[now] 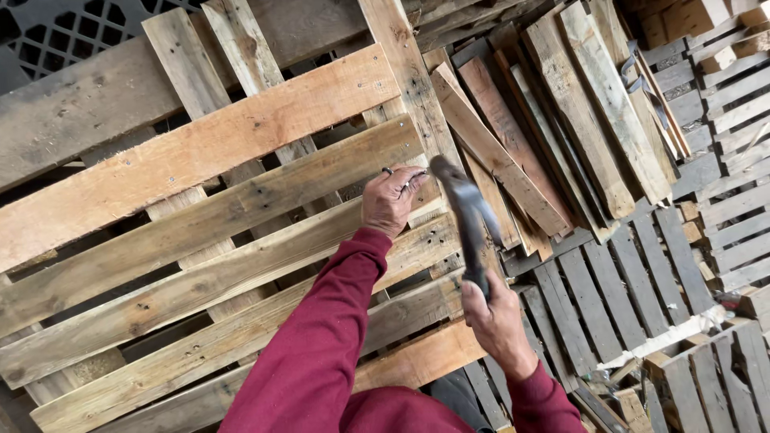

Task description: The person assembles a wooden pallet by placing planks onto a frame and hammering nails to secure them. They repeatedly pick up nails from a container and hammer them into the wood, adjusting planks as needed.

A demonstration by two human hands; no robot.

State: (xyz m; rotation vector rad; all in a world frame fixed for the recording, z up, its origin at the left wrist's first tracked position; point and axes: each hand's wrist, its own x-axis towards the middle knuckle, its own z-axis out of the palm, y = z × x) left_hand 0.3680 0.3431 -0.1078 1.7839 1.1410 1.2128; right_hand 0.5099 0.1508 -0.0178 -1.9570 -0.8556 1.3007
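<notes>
I see my left hand (391,200) pinching nails (405,180) at frame centre on the pallet (200,208), my right hand (497,321) gripping the hammer (465,216), its handle slanting up-left toward them.

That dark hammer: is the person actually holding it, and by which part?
Yes. The right hand grips the hammer by the lower end of its handle, head raised. The left hand pinches small nails at the pallet board.
</notes>
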